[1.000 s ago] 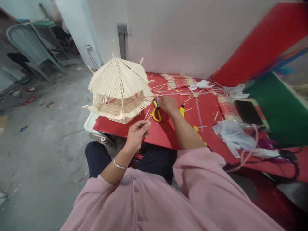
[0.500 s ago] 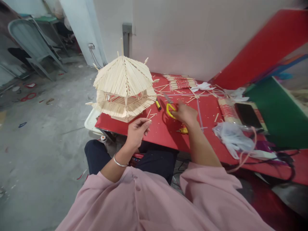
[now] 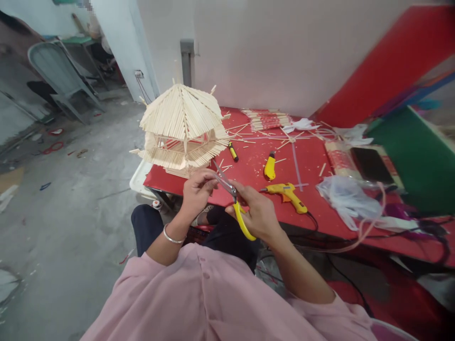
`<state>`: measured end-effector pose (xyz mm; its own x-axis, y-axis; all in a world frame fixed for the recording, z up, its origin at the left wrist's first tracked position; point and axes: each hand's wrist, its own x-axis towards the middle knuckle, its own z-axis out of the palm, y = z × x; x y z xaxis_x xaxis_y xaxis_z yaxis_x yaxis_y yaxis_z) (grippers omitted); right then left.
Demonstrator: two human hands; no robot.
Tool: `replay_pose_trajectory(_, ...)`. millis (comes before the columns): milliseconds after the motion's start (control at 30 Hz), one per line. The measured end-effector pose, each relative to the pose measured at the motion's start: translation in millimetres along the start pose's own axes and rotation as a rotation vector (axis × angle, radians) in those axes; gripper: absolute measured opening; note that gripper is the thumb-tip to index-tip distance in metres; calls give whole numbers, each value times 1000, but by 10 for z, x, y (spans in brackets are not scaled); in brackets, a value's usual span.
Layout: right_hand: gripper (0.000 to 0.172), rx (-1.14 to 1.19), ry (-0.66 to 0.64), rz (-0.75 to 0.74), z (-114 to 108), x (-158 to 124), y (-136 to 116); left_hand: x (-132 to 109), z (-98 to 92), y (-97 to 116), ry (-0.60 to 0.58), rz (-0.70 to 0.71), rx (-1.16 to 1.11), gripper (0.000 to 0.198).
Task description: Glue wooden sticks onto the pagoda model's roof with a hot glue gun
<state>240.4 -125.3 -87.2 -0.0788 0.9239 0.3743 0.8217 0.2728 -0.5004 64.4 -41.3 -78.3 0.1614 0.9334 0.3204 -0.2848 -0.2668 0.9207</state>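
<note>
Over the near edge of the red tabletop, the right hand has its grip wrapped round yellow-handled scissors, blades parted; just left, the left hand is pinched closed, on what I can't tell. Fingertips clear of steel looks wisest! Farther off, left, stands the stick pavilion.

At twelve o'clock I have a plain, pale grey painted wall, meeting the red-topped surface. A broad, slanting red panel rises toward two. Around ten I see a pale grey plastic chair before a green-topped table. Rough grey concrete floor, littered with scraps, fills nine under soft, even light.
</note>
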Motion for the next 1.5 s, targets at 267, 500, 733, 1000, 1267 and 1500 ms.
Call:
replay_pose_trajectory(267,63,-90,5,-22,27,42,-97,-39,-41,75,19,5,-11,22)
replay_pose_trajectory(500,60,-105,28,-45,57,59,-139,-41,-112,68,18,24,85,17)
replay_pose_trajectory(733,57,-78,113,6,228,-129,-10,-78,-89,52,-38,-36,22,25)
replay_pose_trajectory(1000,60,-541,-168,694,322,57,251,-80,-50,5,-48,-319,-309,41)
replay_pose_trajectory(1267,56,-552,-192,539,526,198,290,-63,-45,278,123,-373,-386,33)
replay_pose_trajectory(1500,52,-544,80,515,113,80,597,-38,-78,490,161,-412,-483,25)
